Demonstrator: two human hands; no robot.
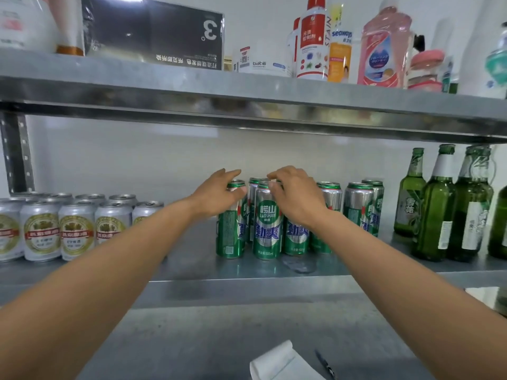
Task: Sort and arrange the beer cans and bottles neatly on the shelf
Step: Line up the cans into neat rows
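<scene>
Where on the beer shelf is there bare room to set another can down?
Widest bare patch: between the white cans and the green cans, though the left forearm crosses it. A bare strip runs along the shelf front, before the green cans. Crowded: the green cans, where left hand and right hand rest, and the bottles at right.

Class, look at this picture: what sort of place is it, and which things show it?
Probably a storeroom or shop stockroom: bare metal shelving, grouped beer cans and green bottles, cleaning products above.
</scene>
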